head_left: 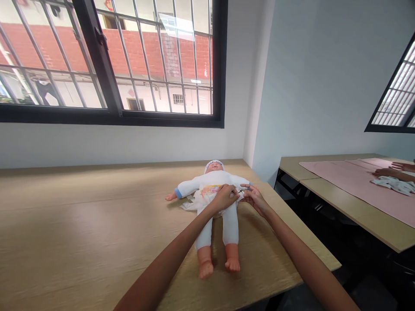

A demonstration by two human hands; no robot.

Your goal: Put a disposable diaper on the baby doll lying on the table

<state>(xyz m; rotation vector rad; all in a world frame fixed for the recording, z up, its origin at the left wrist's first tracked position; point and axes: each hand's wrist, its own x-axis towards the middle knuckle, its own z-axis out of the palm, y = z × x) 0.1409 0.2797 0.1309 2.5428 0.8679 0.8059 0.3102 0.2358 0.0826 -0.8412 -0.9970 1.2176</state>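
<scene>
Baby doll (215, 178) lies on its back near the right edge of a wooden table (81, 237), its white cap (214, 163) toward the far side and its feet pointing near. A printed white diaper (209, 190) sits about its middle, splayed out on the left. The left hand (226, 197) is over the diaper's right part, fingers bent; the right hand (254, 200) is at the same side, fingers loosely spread. From where I stand, I cannot tell whether either is gripping it.

The left forearm (175, 255) slants in front of the doll's leg on the left, hiding part of it. Beyond the far edge rises a wall (162, 142) with a barred window (105, 69). Room for moving opens broadly to the left; on the right, the tabletop narrows to a slanting edge. Past a dark gap, a second table (353, 207) carries a pink cloth (350, 172), with another person's hands (384, 172) at a spotted cloth (394, 184), far right.
</scene>
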